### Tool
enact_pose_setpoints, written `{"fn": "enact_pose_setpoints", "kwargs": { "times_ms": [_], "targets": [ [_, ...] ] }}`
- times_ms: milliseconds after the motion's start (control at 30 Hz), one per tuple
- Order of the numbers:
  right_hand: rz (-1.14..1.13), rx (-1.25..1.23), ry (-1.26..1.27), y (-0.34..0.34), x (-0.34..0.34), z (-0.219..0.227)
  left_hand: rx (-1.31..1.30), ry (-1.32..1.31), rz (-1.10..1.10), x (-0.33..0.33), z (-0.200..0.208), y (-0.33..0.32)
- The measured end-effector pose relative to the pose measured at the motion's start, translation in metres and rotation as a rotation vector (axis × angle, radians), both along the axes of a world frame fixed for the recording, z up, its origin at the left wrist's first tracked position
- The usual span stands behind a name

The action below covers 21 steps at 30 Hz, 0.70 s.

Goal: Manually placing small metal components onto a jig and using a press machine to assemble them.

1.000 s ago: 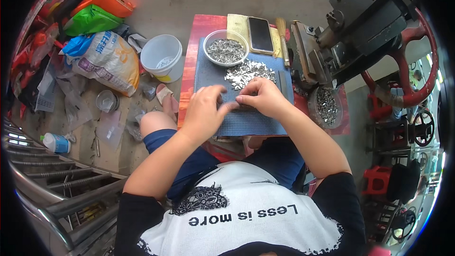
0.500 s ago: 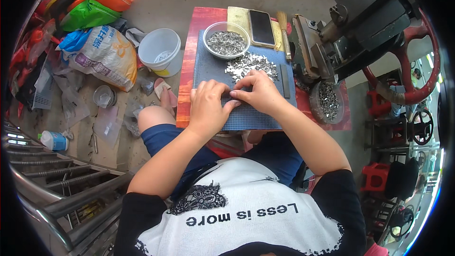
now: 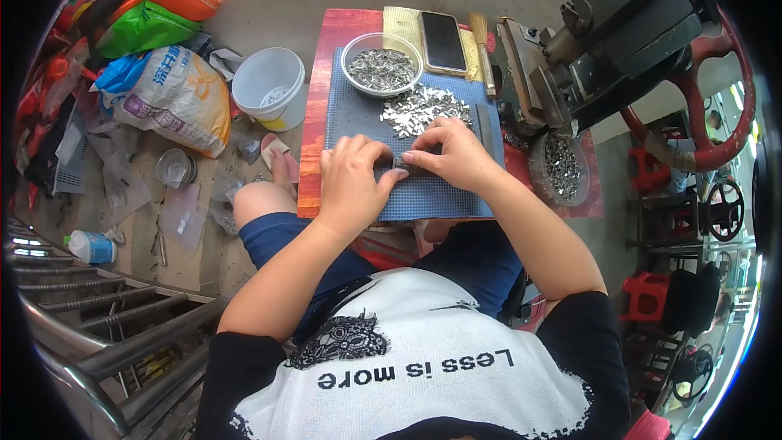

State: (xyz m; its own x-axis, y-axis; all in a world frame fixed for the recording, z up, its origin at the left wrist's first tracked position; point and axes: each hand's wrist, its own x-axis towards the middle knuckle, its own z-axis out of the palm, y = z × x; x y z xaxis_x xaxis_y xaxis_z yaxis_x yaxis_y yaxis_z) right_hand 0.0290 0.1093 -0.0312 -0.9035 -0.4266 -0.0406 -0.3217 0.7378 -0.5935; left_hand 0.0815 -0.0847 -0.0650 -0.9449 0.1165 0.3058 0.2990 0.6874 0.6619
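A white bucket (image 3: 269, 85) stands on the floor at far left beside a printed sack (image 3: 171, 98) and orange and green bags (image 3: 155, 8), a black phone (image 3: 444, 41) lies far, and a red-wheeled press (image 3: 635, 41) looms right.

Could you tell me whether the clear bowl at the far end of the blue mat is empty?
No, the clear bowl at the far edge of the blue mat holds a heap of small silvery metal pieces.

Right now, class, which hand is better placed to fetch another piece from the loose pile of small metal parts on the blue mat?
Probably the right hand. It lies just below the loose pile of metal parts on the blue mat, while the left hand sits lower and further left, fingers on the small dark piece between both hands.
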Motion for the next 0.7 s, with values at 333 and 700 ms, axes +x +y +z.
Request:
{"fn": "enact_pose_setpoints", "kwargs": {
  "times_ms": [333,700],
  "targets": [
    [-0.024,0.043,0.007,0.021,0.002,0.003,0.142,-0.158,-0.056,-0.009,0.002,-0.015],
    [-0.051,0.019,-0.016,0.017,0.003,0.004,-0.163,-0.057,-0.143,-0.02,0.021,-0.011]
  ]
}}
